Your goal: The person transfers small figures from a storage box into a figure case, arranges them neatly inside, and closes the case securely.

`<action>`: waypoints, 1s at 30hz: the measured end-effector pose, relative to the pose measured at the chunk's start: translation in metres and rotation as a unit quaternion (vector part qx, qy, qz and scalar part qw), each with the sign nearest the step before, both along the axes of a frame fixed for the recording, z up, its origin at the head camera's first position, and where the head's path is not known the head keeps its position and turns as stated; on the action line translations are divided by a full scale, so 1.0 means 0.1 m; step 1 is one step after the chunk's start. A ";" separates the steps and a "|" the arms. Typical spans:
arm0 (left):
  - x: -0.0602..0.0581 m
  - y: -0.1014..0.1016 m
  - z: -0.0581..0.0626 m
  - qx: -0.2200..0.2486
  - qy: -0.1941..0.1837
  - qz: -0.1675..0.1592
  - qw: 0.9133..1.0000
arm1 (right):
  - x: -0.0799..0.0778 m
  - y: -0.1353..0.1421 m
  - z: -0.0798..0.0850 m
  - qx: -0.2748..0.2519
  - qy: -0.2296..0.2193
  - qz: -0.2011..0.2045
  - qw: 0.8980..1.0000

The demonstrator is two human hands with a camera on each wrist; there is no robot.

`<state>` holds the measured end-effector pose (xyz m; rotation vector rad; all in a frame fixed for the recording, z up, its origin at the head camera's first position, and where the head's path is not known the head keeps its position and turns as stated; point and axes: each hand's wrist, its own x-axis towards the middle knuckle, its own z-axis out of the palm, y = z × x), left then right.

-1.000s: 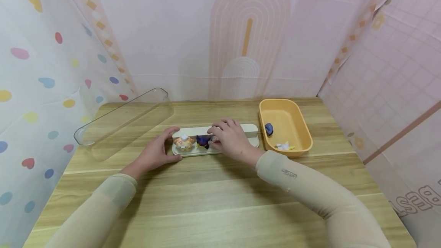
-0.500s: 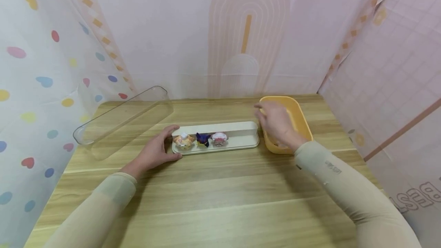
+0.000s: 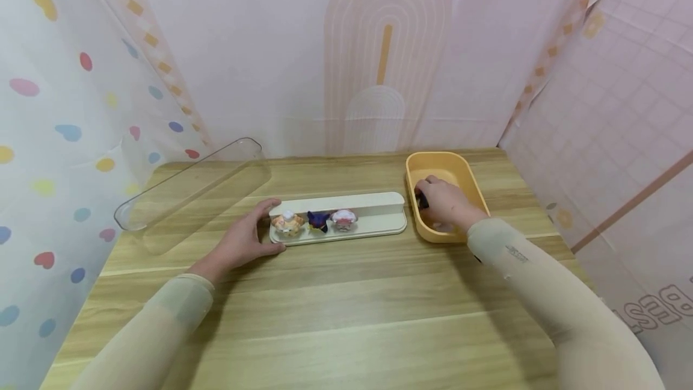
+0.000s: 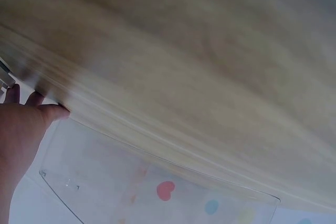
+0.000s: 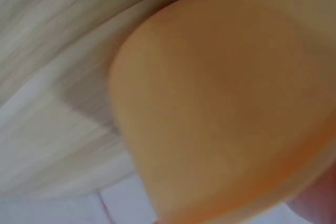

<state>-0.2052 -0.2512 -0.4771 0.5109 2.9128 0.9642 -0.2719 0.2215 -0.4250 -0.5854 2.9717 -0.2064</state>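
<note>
My left hand (image 3: 246,236) grips the left end of a cream stepped display base (image 3: 381,225), thumb at its front edge and fingers at its back corner. On the base stand three small figurines in a row: a tan one (image 3: 288,224) with a white top, a dark purple one (image 3: 318,221) and a pink-and-white one (image 3: 343,219). Reaching into a yellow bin (image 3: 477,188), my right hand (image 3: 448,202) holds a dark blue figurine (image 3: 423,201), partly hidden by the fingers. A whitish figurine (image 3: 443,227) lies under the wrist, mostly covered. Only the bin's wall (image 5: 210,108) fills the right wrist view.
Left of the base, a clear plastic cover (image 3: 195,194) lies slantwise on the wooden table (image 3: 303,318). The bin stands close to the base's right end. Printed curtains (image 3: 260,53) rise behind and on both sides.
My right hand has let go of the pink-and-white figurine on the base, moved right into the yellow bin and taken hold of the dark blue figurine. My left hand stays on the base.
</note>
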 end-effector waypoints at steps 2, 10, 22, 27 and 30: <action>0.01 0.00 -0.01 -0.001 -0.002 0.001 1.000 | -0.03 0.02 -0.03 -0.010 0.005 -0.006 1.000; -0.01 0.03 -0.03 0.001 0.001 -0.006 1.000 | -0.09 0.25 -0.07 -0.114 -0.003 0.039 0.993; -0.01 -0.01 -0.04 0.007 0.000 -0.003 1.000 | -0.08 0.25 -0.01 -0.126 -0.005 0.018 0.992; -0.01 -0.01 -0.04 0.011 -0.001 -0.003 1.000 | -0.05 0.18 -0.04 -0.125 0.006 -0.021 0.992; -0.01 -0.01 -0.03 0.007 0.001 -0.004 1.000 | -0.04 0.15 -0.06 -0.108 0.010 -0.032 0.994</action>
